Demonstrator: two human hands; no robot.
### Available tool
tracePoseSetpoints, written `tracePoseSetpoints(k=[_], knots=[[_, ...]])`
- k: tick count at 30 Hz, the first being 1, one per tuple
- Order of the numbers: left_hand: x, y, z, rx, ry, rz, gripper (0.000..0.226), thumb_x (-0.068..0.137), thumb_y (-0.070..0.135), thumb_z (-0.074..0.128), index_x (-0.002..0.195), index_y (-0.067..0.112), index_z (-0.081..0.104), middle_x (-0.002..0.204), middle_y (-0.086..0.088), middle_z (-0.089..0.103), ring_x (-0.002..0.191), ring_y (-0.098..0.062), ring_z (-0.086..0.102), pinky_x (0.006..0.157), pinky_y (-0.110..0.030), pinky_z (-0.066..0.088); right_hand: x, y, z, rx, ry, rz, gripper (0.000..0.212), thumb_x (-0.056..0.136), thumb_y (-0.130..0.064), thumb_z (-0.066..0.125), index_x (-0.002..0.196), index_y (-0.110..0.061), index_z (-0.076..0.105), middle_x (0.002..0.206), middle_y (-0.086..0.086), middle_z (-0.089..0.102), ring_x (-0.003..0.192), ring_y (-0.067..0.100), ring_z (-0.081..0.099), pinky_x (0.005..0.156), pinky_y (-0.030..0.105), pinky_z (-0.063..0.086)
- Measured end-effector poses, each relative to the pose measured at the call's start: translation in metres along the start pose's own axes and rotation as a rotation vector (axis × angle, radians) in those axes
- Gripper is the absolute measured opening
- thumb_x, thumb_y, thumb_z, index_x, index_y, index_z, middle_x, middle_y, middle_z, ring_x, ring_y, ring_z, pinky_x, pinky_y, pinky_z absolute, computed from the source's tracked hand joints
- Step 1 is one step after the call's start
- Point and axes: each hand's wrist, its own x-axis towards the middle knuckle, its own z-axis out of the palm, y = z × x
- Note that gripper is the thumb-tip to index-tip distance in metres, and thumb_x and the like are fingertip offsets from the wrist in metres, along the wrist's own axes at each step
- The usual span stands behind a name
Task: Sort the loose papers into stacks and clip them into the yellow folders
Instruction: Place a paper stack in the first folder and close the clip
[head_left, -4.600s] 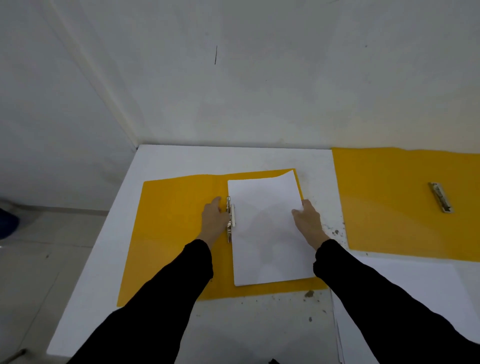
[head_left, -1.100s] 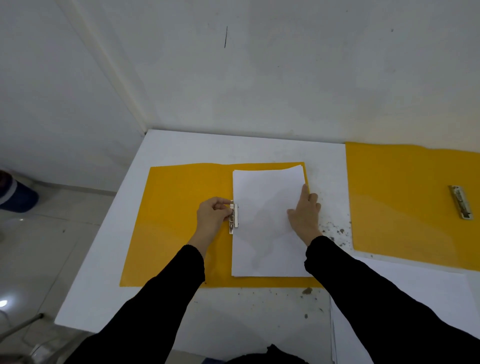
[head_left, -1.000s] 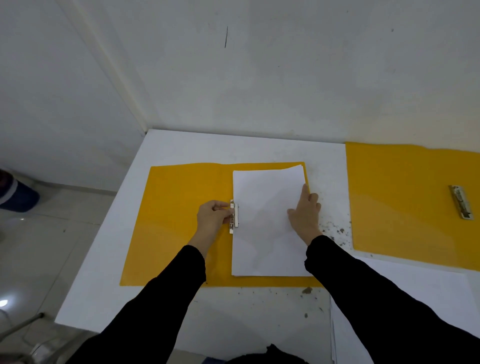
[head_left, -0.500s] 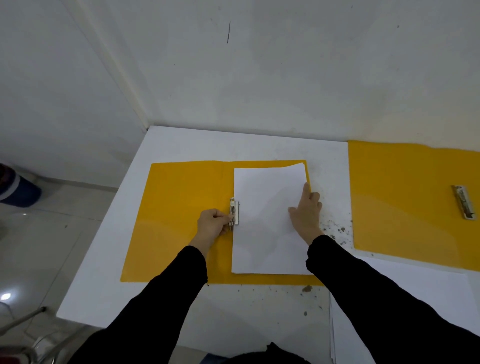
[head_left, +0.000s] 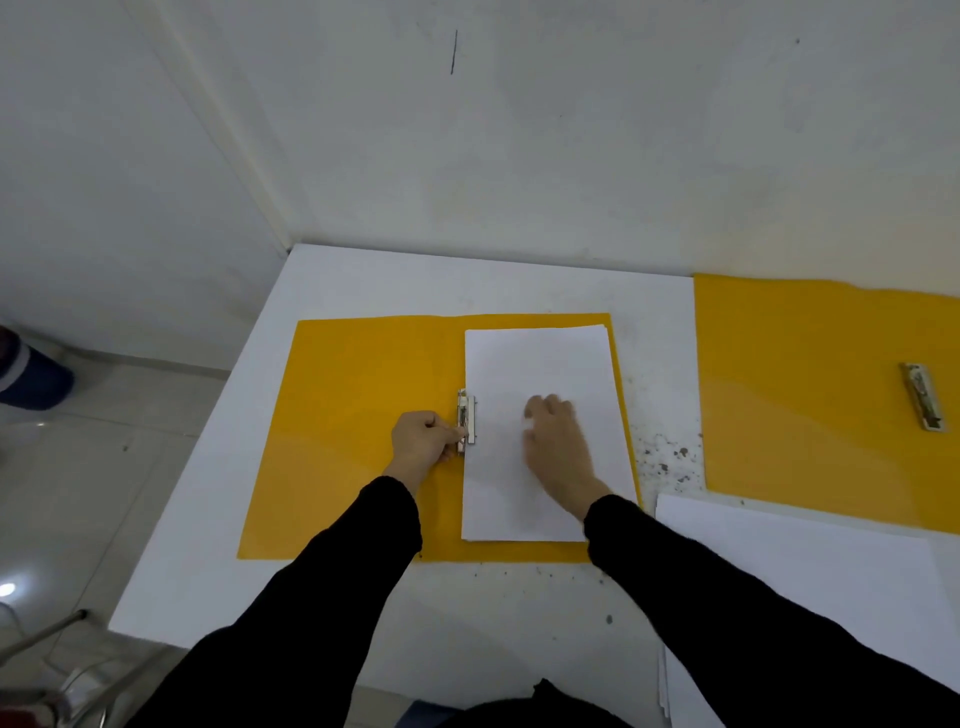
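A stack of white paper (head_left: 540, 374) lay on the right half of an open yellow folder (head_left: 358, 415). The folder was spread flat on the white table (head_left: 363, 280), near the table's left end. A small metal clip (head_left: 466, 421) sat at the left edge of the stack, in the middle of the folder. The left hand (head_left: 423, 434) pinched the clip with its curled fingers and thumb. The right hand (head_left: 556, 447) lay palm down on the top sheet. It looked blurry, but its fingers were loose and held nothing.

To the right, a second yellow folder (head_left: 805, 395) lay on the table, touching the back wall (head_left: 571, 156). It had its own clip (head_left: 922, 396) on it and no paper in it. More loose paper (head_left: 805, 571) lay in front of that folder, covering its near edge. Little dark crumbs of dirt (head_left: 665, 457) were sprinkled on the table between the two folders. Both arms wore black sleeves (head_left: 322, 597). Down on the floor at the far left stood something blue (head_left: 31, 374).
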Motion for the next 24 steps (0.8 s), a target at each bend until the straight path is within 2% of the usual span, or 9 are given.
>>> tracePoseSetpoints(k=[2,4,8,13,17,24], knots=[[-0.001,0.001,-0.001,-0.001,-0.012,-0.001,0.031,0.078,0.007,0.077,0.059,0.005,0.053,0.060,-0.012,0.059,0.049,-0.020,0.054,0.046,-0.026,0.046,-0.005,-0.027,0.012,0.205,-0.110,0.019,0.007,0.091,-0.011,0.052,0.093,-0.007,0.057,0.096,0.010,0.058,0.094,0.026,0.054,0.077,0.032,0.042],[-0.001,0.003,-0.002,-0.001,-0.025,-0.007,0.032,0.076,0.008,0.079,0.057,0.005,0.054,0.061,-0.011,0.060,0.050,-0.019,0.054,0.046,-0.026,0.045,-0.006,-0.046,0.023,0.318,-0.160,0.134,0.012,0.090,-0.019,0.058,0.084,-0.009,0.056,0.087,0.008,0.058,0.085,0.024,0.055,0.072,0.036,0.045],[0.001,0.007,-0.006,0.018,-0.051,-0.050,0.030,0.074,0.011,0.082,0.058,0.007,0.056,0.063,-0.011,0.063,0.050,-0.018,0.055,0.045,-0.024,0.044,0.004,-0.060,0.029,0.321,-0.205,0.303,0.021,0.087,-0.030,0.061,0.076,-0.014,0.052,0.079,0.003,0.055,0.078,0.024,0.056,0.069,0.035,0.042],[0.005,0.010,-0.008,0.078,-0.091,-0.081,0.032,0.073,0.016,0.082,0.059,0.008,0.056,0.065,-0.012,0.065,0.050,-0.017,0.054,0.048,-0.025,0.047,0.012,-0.068,0.034,0.315,-0.244,0.454,0.020,0.086,-0.034,0.062,0.078,-0.016,0.057,0.086,0.004,0.064,0.094,0.028,0.064,0.081,0.035,0.043],[0.006,0.012,-0.010,0.118,-0.104,-0.086,0.034,0.073,0.018,0.083,0.055,0.009,0.055,0.060,-0.009,0.063,0.048,-0.016,0.053,0.047,-0.024,0.046,0.017,-0.071,0.031,0.306,-0.278,0.511,0.023,0.087,-0.032,0.061,0.095,-0.011,0.063,0.101,0.008,0.068,0.099,0.028,0.062,0.086,0.037,0.044],[0.010,0.017,-0.010,0.206,-0.125,-0.095,0.040,0.071,0.022,0.085,0.049,0.010,0.053,0.054,-0.008,0.059,0.048,-0.016,0.055,0.047,-0.024,0.045,0.016,-0.076,0.026,0.262,-0.298,0.525,0.015,0.092,-0.026,0.054,0.090,-0.014,0.044,0.108,0.010,0.061,0.107,0.030,0.058,0.092,0.038,0.040]])
